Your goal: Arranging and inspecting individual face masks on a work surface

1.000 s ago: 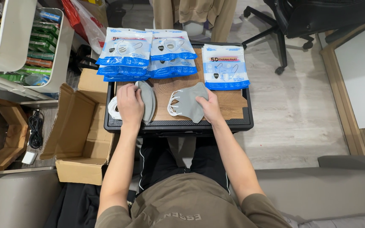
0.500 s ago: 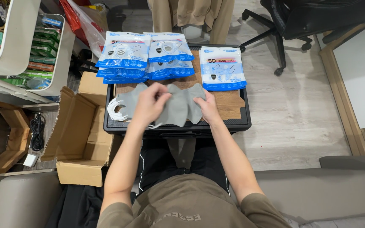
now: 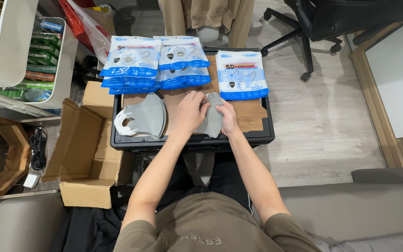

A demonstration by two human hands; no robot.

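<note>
Both hands meet over a small wooden-topped table with a black rim [image 3: 262,135]. My left hand [image 3: 191,111] and my right hand [image 3: 228,116] together grip a folded grey face mask [image 3: 212,122] at the table's middle. A stack of grey masks with white ear loops [image 3: 144,119] lies to the left of my hands, apart from them. Blue-and-white mask packets lie along the far edge: a pile at the left [image 3: 131,63], another in the middle [image 3: 182,58], and one pile at the right [image 3: 241,74].
An open cardboard box [image 3: 82,154] stands on the floor left of the table. A white shelf cart with green packets [image 3: 29,56] is at far left. A black office chair [image 3: 332,23] is at the back right. A grey sofa [image 3: 350,210] is under me.
My left hand left the mask stack at the left and moved right to join my right hand on one grey mask. The stack stays at the left.
</note>
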